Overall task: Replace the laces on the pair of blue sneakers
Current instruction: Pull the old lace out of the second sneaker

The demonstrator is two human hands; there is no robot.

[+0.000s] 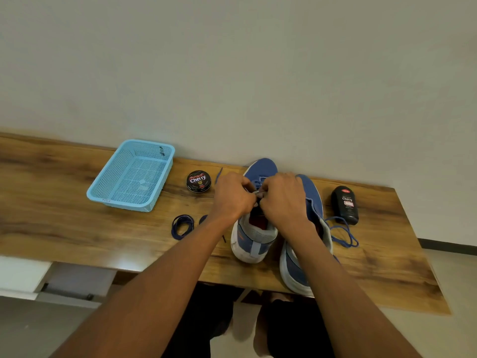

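Hands (258, 197) lace sneaker (254, 228) (tin (198, 181) reads "Cherry").

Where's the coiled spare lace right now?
In the head view, the coiled lace lies on the table, left of the left sneaker, below the polish tin.

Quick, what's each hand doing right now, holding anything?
Left hand: fingers curled, pinching the lace at the left sneaker.
Right hand: fingers curled, pinching the same lace.

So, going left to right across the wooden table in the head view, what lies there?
Light blue perforated plastic basket → coiled dark blue lace → round black Cherry polish tin → left blue sneaker → right blue sneaker → loose blue lace.
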